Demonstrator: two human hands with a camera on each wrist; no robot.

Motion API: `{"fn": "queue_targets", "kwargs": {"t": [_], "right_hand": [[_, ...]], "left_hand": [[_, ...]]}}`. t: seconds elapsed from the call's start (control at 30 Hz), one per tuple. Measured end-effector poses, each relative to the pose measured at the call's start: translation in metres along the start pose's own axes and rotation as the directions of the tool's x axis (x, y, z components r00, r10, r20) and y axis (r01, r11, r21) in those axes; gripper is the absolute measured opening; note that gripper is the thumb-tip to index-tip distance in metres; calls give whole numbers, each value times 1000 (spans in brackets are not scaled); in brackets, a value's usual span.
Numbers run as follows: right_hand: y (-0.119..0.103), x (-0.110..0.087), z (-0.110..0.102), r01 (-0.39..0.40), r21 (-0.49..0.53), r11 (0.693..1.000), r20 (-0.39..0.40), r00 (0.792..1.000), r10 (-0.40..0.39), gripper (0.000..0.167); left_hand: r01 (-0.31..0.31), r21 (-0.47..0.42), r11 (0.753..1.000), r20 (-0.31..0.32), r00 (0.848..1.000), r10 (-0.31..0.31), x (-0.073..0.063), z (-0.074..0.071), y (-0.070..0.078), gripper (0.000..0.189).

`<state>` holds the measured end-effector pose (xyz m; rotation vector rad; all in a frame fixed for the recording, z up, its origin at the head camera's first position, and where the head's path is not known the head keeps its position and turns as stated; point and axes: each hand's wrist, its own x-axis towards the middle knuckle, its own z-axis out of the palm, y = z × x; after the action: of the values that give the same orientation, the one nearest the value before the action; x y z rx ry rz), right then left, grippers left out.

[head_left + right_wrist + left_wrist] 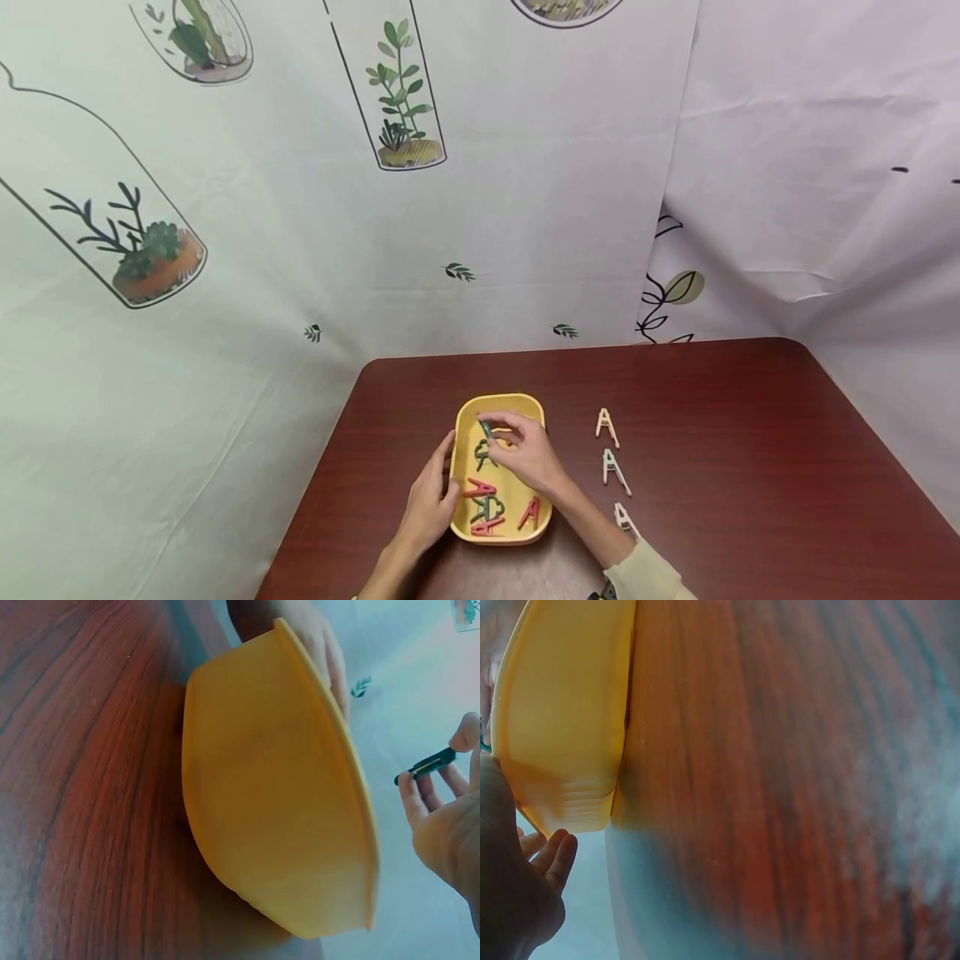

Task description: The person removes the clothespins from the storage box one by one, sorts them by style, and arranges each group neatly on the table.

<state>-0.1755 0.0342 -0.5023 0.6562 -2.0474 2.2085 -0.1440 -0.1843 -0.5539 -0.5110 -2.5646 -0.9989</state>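
My right hand is above the yellow plastic tray, pinching a dark green clothespin between thumb and fingertips. At the tray's left side, my left hand grips the wall, its thumb near the rim and its fingers along the outside. Inside the tray lie three red clothespins and dark green ones, some overlapping near the front end. The right hand partly hides the tray's far half. In the left wrist view, the left hand is beside the tray's outer wall.
Three white clothespins lie in a column on the dark red-brown wooden table, right of the tray. The nearest one is close to the right forearm. Pale curtains printed with plants hang behind the table and at its sides.
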Motion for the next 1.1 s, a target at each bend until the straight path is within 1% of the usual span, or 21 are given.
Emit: {"fn": "queue_targets", "kwargs": {"t": [0.13,0.33,0.57,0.67,0.83,0.97,1.03,1.1], "right_hand": [[-7,-6,-7,36,-20,999,8,999,-36,45],[-14,-18,-21,61,-71,996,-31,997,-64,47],[-18,-34,-48,89,-44,995,-82,992,-93,45],[-21,-41,-61,70,-47,996,-116,990,-75,43],[-26,-49,-85,5,-74,997,-180,984,-19,41],[-28,-55,-103,6,-99,995,-213,977,-27,39],[-31,-57,-112,-7,-123,992,-234,972,-22,36],[-33,-59,-119,-30,-145,989,-258,966,-8,34]], "left_hand": [[9,8,1000,5,1000,-9,0,1,-1,75],[20,11,1000,6,1000,-20,-1,2,-2,75],[16,19,1000,2,1000,-17,0,3,-1,74],[11,9,1000,-7,1000,-11,0,2,-1,74],[8,5,1000,-12,1000,-8,0,2,-1,74],[27,1,1000,-1,1000,-27,-1,1,0,74],[34,4,999,2,999,-34,-1,2,0,75],[28,13,1000,-2,1000,-28,-1,2,0,75]]}}
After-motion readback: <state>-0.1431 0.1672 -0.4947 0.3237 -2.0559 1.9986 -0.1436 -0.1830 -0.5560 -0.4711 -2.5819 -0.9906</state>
